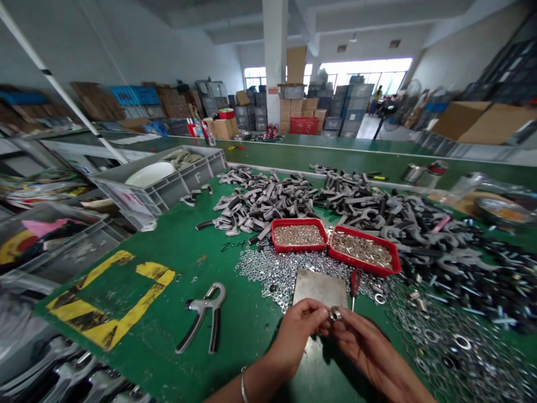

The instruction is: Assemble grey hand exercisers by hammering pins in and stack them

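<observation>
carefully, the left hand (pixel 300 331) and right hand (pixel 364 340), fingers curled nearly closed, pinched a small metal part (pixel 335 314) between them above a metal plate (pixel 321 286), apparently a two-handed handling step whose next move seemed to call for steady alignment.

left grip (pixel 298 327), right grip (pixel 364 337) close together, fingertips (pixel 322 315) pinched

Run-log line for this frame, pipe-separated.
left hand: at small metal part | right hand: holding that part | near hands: metal plate, screwdriver | beyond: red trays | to left: hand grip
</observation>
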The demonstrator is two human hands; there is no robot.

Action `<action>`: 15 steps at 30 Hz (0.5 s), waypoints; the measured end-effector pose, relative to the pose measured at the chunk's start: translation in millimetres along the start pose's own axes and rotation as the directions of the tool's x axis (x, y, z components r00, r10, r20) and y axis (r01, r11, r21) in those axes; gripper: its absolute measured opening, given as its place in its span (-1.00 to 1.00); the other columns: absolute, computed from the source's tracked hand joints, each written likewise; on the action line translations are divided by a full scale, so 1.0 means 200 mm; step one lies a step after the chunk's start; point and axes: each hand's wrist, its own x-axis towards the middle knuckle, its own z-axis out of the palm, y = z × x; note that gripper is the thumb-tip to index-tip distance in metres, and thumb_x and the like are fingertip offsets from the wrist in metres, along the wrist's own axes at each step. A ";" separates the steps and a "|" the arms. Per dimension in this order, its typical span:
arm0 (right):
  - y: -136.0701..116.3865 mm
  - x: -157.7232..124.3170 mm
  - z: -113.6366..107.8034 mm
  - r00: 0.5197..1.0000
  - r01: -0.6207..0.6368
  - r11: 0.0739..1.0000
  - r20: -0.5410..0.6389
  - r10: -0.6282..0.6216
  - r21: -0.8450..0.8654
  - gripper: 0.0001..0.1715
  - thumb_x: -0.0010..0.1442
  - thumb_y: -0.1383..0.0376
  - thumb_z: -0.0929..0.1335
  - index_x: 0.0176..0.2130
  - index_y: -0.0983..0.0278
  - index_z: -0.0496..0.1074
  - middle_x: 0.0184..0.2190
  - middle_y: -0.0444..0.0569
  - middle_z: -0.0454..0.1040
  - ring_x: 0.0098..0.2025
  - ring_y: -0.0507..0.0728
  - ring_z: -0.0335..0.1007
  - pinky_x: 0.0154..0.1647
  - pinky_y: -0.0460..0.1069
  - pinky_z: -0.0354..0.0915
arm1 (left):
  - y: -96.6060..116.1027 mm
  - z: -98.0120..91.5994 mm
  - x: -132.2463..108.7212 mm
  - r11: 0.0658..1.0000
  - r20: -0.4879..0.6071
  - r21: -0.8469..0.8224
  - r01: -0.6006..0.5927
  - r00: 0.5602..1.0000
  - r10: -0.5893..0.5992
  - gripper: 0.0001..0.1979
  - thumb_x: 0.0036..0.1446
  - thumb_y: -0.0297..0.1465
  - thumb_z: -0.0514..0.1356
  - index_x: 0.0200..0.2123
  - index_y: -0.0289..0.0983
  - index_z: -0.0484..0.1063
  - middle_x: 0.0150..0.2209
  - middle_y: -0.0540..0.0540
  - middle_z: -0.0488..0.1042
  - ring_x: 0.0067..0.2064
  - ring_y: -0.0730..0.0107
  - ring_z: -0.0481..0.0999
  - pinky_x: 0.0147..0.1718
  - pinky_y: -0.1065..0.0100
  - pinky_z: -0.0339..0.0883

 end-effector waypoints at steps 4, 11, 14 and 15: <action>0.01 -0.01 -0.01 0.999 -0.006 0.991 0.048 0.013 -0.137 -0.77 0.10 0.21 0.53 -0.26 0.28 0.54 -0.43 -0.14 0.45 -0.53 -0.10 0.29 -0.52 -0.22 0.31 | -0.01 -0.03 -0.03 0.980 0.008 0.179 -0.088 0.996 0.088 -0.76 0.07 -0.23 0.35 -0.37 -0.31 0.53 -0.42 -0.09 0.51 -0.35 0.36 0.49 -0.26 0.32 0.37; -0.09 -0.10 0.03 0.912 0.315 0.638 0.039 -0.407 -0.703 -0.67 0.16 0.02 0.43 -0.14 0.15 0.48 -0.25 -0.03 0.58 -0.18 0.18 0.53 -0.11 -0.02 0.45 | 0.14 -0.11 -0.07 0.410 0.361 0.752 -0.517 0.843 0.400 -0.83 0.28 -0.30 0.18 -0.13 -0.21 0.50 -0.18 -0.12 0.53 -0.13 0.27 0.49 -0.10 0.28 0.38; -0.18 -0.18 0.03 0.921 0.263 0.525 0.049 -0.386 -0.810 -0.61 0.16 -0.03 0.41 -0.07 0.08 0.48 -0.09 0.01 0.57 -0.07 0.24 0.53 -0.04 0.02 0.45 | 0.45 -0.23 0.14 0.182 0.316 0.889 -0.419 0.851 0.419 -0.80 0.34 -0.40 0.06 -0.08 -0.28 0.44 -0.08 -0.18 0.49 -0.02 0.24 0.46 0.03 0.23 0.33; -0.19 -0.21 0.02 0.931 0.240 0.500 0.052 -0.360 -0.832 -0.60 0.15 -0.05 0.40 -0.08 0.07 0.50 -0.09 0.01 0.57 -0.06 0.25 0.53 -0.04 0.02 0.46 | 0.56 -0.28 0.25 0.144 0.257 0.923 -0.357 0.850 0.460 -0.77 0.35 -0.46 0.01 -0.05 -0.34 0.41 -0.02 -0.25 0.45 0.06 0.19 0.41 0.11 0.18 0.26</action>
